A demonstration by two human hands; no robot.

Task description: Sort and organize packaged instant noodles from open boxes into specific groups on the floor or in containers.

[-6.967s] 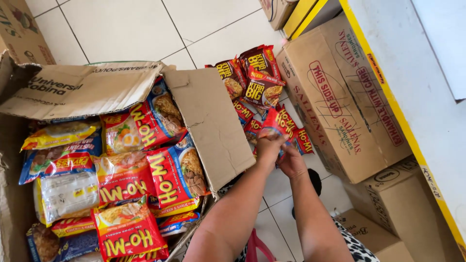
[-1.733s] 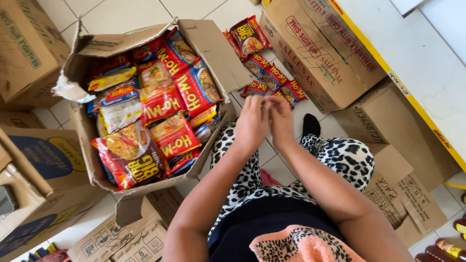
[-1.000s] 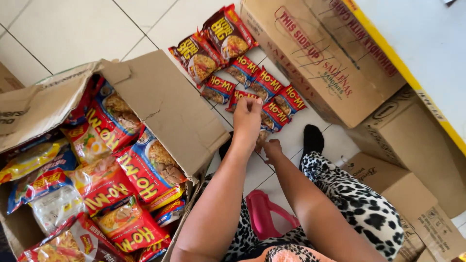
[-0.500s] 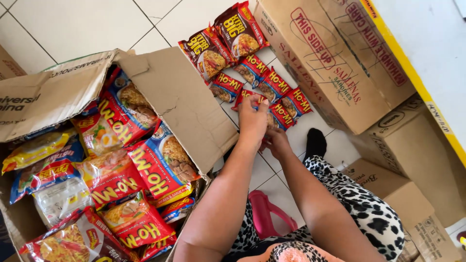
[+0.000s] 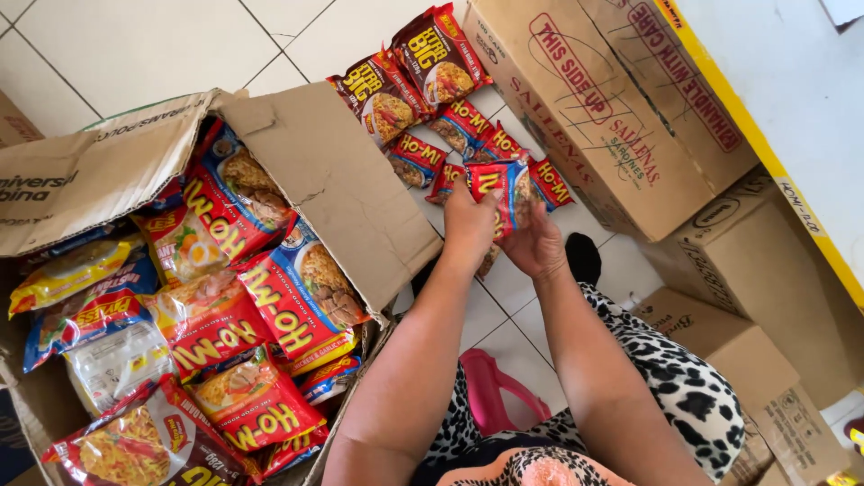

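Red noodle packet [image 5: 500, 191] newly lifted

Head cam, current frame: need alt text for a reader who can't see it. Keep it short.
Both hands, left hand and right hand, hold a red instant noodle packet over a row of similar noodle packets laid on the white tiled floor. To the left, an open cardboard box is full of noodle packets; closed cartons stand to the right.

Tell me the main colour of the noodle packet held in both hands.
Mostly red, in the head view: noodle packet between left hand and right hand.
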